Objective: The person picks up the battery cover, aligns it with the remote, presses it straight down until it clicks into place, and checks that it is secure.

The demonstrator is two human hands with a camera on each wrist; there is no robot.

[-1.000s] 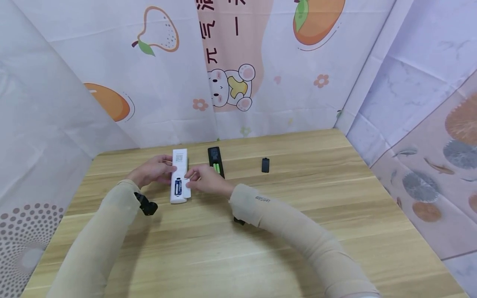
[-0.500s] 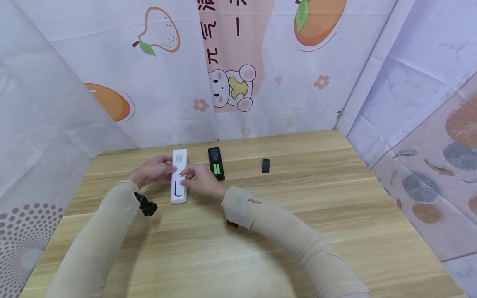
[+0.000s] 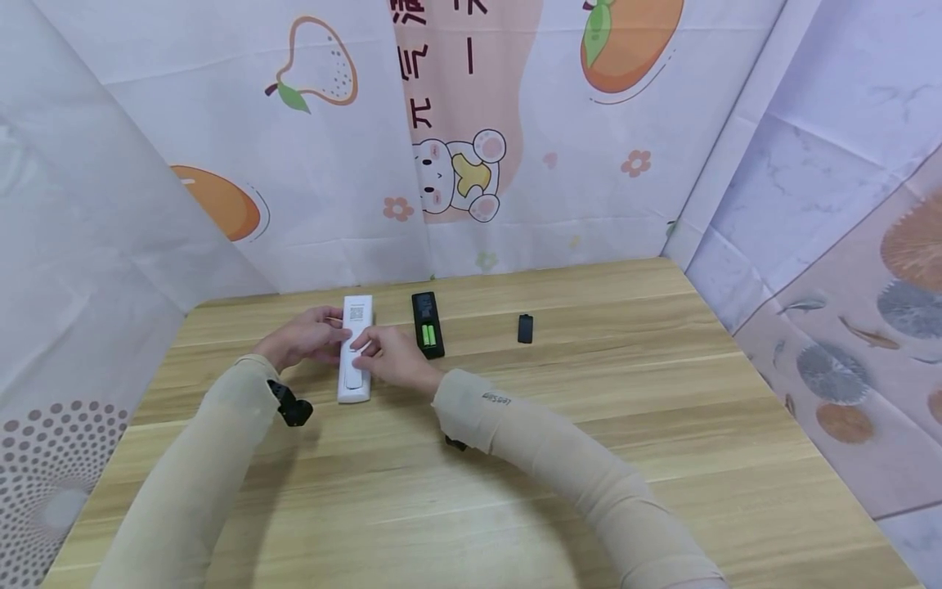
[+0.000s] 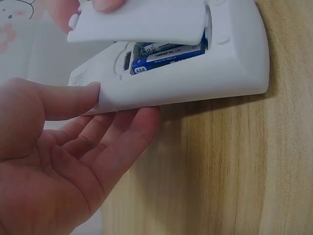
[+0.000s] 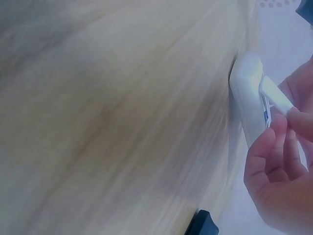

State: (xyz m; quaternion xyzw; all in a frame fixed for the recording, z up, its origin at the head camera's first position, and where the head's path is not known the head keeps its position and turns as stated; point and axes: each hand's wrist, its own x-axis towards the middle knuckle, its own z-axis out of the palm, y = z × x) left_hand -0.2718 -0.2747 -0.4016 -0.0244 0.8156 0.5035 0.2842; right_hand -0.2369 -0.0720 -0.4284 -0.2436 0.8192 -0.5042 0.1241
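Note:
A white remote control (image 3: 358, 315) lies back side up on the table, its compartment holding blue AAA batteries (image 4: 168, 58). My left hand (image 3: 305, 337) grips the remote's left edge, thumb on top and fingers along the side and below. My right hand (image 3: 397, 357) pinches the white battery cover (image 4: 142, 22). One end of the cover sits at the compartment's lower edge, and the other is tilted up over the batteries. Just right of my right hand lies a black remote (image 3: 427, 315) with green batteries (image 3: 428, 334) in its uncovered compartment.
A small black battery cover (image 3: 525, 329) lies on the wooden table (image 3: 625, 393), right of the black remote. Behind the table's back edge hangs a printed curtain (image 3: 309, 204). Another patterned curtain (image 3: 832, 311) is on the right.
My right hand has moved left with the white cover, from beside the white remote's compartment to over it. In the head view the cover now hides the blue batteries. My left hand keeps its place.

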